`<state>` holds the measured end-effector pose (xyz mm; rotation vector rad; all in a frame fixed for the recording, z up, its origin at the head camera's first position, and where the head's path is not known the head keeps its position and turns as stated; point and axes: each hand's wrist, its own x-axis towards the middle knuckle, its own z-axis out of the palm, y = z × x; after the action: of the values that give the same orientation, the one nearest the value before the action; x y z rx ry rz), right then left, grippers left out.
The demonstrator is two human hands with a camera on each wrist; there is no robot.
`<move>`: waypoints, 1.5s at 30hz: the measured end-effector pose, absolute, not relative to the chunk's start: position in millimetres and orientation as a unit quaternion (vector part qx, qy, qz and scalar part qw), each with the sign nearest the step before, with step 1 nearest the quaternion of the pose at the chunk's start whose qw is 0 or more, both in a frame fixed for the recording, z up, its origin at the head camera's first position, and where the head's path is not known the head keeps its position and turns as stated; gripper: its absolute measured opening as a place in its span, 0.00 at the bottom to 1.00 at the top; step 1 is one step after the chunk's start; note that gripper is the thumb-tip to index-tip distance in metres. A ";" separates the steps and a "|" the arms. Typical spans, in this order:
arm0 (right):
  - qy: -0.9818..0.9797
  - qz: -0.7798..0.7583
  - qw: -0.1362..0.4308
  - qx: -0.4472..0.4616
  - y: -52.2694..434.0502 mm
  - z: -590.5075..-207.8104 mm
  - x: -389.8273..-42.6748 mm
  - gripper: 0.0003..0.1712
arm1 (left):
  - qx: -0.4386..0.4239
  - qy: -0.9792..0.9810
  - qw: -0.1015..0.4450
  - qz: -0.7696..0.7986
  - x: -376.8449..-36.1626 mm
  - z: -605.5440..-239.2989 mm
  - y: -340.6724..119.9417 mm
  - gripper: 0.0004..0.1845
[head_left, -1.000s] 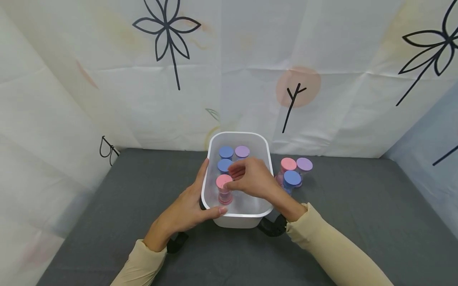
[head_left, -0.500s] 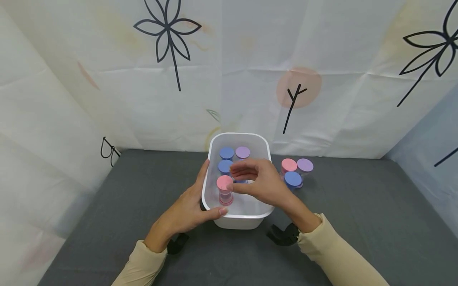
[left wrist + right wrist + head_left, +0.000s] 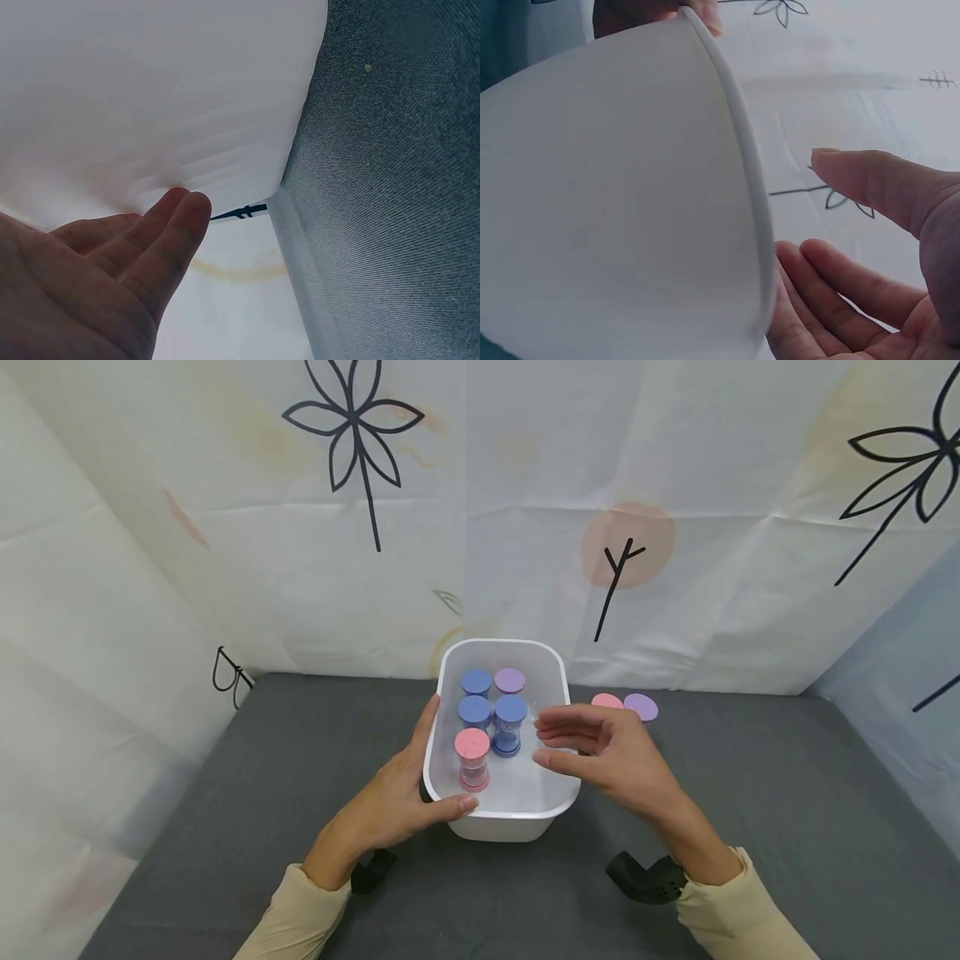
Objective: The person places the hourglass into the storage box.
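Five sand timers stand upright inside the white tub (image 3: 501,828), all left of the right fingertips. Nearest to them is a blue-capped sand timer (image 3: 508,727), just beside but apart; past it is a pink-capped sand timer (image 3: 472,760). Farther forward of the fingertips come a second blue-capped timer (image 3: 474,712), a third blue-capped timer (image 3: 476,682) and a purple-capped timer (image 3: 510,680). Outside the tub, beyond the right knuckles, show an outer pink cap (image 3: 607,701) and an outer purple cap (image 3: 641,707); whatever lies behind the hand is hidden. Judged as a loading job, it seems well past its start, with at least those two outer pieces left.

The right hand (image 3: 611,756) hangs over the tub's right rim, palm turned inward, fingers loosely bent and thumb spread away from them, released and holding nothing. The left hand (image 3: 393,806) grasps the tub at its near left corner: the thumb hooks over the rim while the long fingers lie nearly straight along the outer wall, seemingly bracing it.
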<state>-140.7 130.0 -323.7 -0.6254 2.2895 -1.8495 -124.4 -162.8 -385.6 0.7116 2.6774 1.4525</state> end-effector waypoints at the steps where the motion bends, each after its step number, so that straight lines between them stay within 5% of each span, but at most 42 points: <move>1: 0.757 -0.619 0.063 -0.201 134.3 -324.5 -139.9 0.26 | 0.228 0.856 0.007 0.465 -124.3 -385.7 -162.7 0.65; 23: 0.731 -0.668 -0.003 -0.138 211.8 -331.2 -152.4 0.21 | 0.232 0.853 0.006 0.468 -124.5 -385.4 -161.5 0.65; 45: 0.845 -0.521 0.058 -0.101 227.0 -347.4 -166.0 0.32 | 0.229 0.853 0.010 0.468 -123.9 -384.2 -161.9 0.64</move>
<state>-166.0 227.0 -347.4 -0.3055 2.5624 -1.5805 -123.9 -161.9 -384.2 0.7142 2.6644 1.4621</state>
